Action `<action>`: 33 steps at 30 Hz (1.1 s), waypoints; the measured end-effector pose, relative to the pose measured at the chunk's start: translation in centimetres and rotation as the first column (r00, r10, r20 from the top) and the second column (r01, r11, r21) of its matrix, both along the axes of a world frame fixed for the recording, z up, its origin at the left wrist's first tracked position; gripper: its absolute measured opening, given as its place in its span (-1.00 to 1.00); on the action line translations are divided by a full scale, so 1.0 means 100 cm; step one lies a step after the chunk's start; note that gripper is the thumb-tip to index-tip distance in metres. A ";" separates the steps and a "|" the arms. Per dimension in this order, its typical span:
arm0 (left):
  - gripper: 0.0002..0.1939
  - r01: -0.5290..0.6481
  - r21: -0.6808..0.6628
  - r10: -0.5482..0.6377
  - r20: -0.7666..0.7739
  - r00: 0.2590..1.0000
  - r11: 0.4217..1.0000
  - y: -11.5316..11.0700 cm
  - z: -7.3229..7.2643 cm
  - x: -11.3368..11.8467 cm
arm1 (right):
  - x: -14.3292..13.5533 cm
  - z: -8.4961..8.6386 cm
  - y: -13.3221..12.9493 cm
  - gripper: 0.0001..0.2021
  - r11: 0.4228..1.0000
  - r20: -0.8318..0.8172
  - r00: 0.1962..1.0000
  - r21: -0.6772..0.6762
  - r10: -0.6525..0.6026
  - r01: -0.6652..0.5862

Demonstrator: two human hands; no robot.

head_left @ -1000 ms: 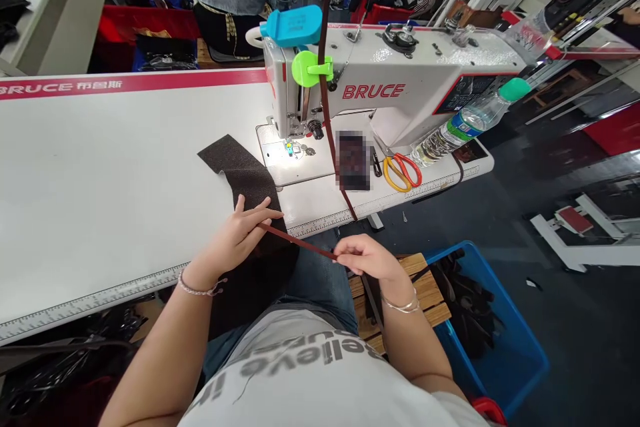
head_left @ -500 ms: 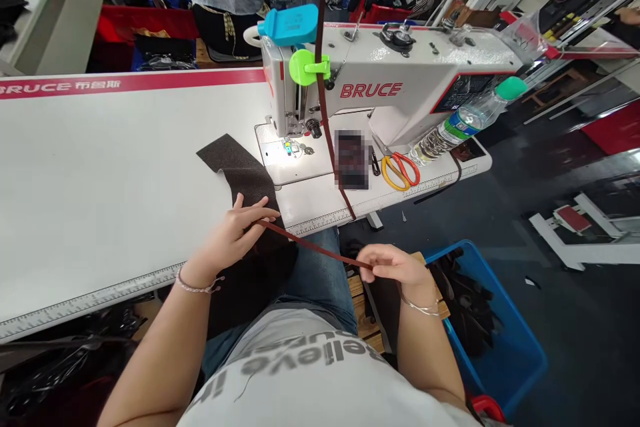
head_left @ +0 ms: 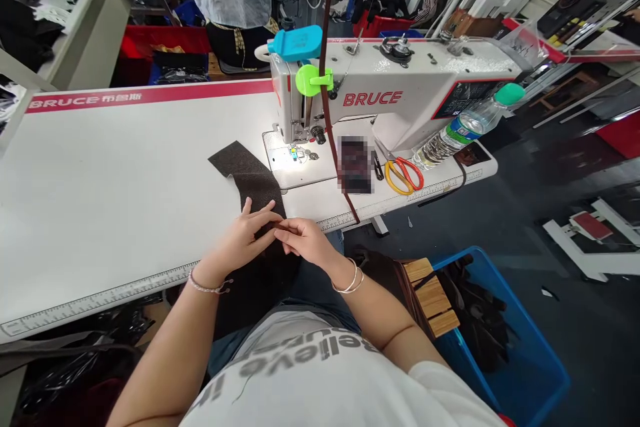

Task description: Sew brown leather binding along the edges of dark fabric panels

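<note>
1. The left hand point(head_left: 253, 233) rests at the front edge of the white sewing table point(head_left: 125, 180), two fingers spread on a dark brown, angled piece of fabric point(head_left: 250, 177); whether its thumb pinches anything I cannot tell.
2. The right hand point(head_left: 307, 240) meets it there, thumb and fingers drawn together in a pinch on a narrow reddish-brown strip point(head_left: 277, 225) (only a sliver shows, most of it being hidden by the fingers).
3. That sliver lies between the two hands' fingertips, above the fabric, which runs from the tabletop over the edge towards the lap.
4. A braided pale bracelet point(head_left: 207, 289) circles the left wrist, and thin silvery bangles point(head_left: 350, 281) circle the right.
5. Just beyond the fabric is the lit needle area of a white sewing machine with red "BRUCE" lettering point(head_left: 420, 80).
6. A long dark reddish-brown band point(head_left: 329, 120) hangs down in front of the machine, past a round lime-green clip point(head_left: 307, 81), to the table's front edge.
7. To the right of that band lie scissors with yellow and orange-red handles point(head_left: 403, 177), with a clear green-capped plastic bottle point(head_left: 457, 130) tilted beside them.
8. Below, near the right arm, a slatted wooden seat point(head_left: 433, 297) adjoins a blue plastic bin point(head_left: 533, 353) holding dark pieces.
</note>
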State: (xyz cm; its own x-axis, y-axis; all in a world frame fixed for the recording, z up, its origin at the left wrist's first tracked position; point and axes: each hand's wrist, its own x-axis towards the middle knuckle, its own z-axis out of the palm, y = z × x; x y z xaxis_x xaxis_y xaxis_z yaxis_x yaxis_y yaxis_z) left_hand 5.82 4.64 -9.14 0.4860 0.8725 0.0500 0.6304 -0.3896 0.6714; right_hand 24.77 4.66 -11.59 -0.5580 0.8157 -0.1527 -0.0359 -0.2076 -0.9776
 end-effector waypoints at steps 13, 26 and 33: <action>-0.80 -0.009 -0.064 0.018 0.143 0.990 0.998 0.000 -0.007 -0.009 | 0.027 0.005 -0.005 -0.67 0.985 0.123 0.992 0.174 -0.028 0.006; -0.74 0.036 -0.038 -0.032 0.099 0.995 0.999 0.002 -0.004 -0.006 | 0.030 0.018 -0.013 -0.77 0.978 0.182 0.979 0.201 -0.087 0.049; -0.74 0.052 -0.043 -0.048 0.084 0.995 0.998 0.002 -0.004 -0.005 | 0.024 0.021 -0.011 -0.76 0.945 0.228 0.958 0.312 -0.175 0.099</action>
State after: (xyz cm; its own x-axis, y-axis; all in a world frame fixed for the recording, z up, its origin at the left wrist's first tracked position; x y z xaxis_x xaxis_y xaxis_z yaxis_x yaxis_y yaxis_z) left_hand 5.27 4.81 -9.53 0.5249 0.8495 0.0527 0.5527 -0.3873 0.7379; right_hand 27.20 3.57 -9.50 -0.4125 0.9108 -0.0137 0.2095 0.0802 -0.9745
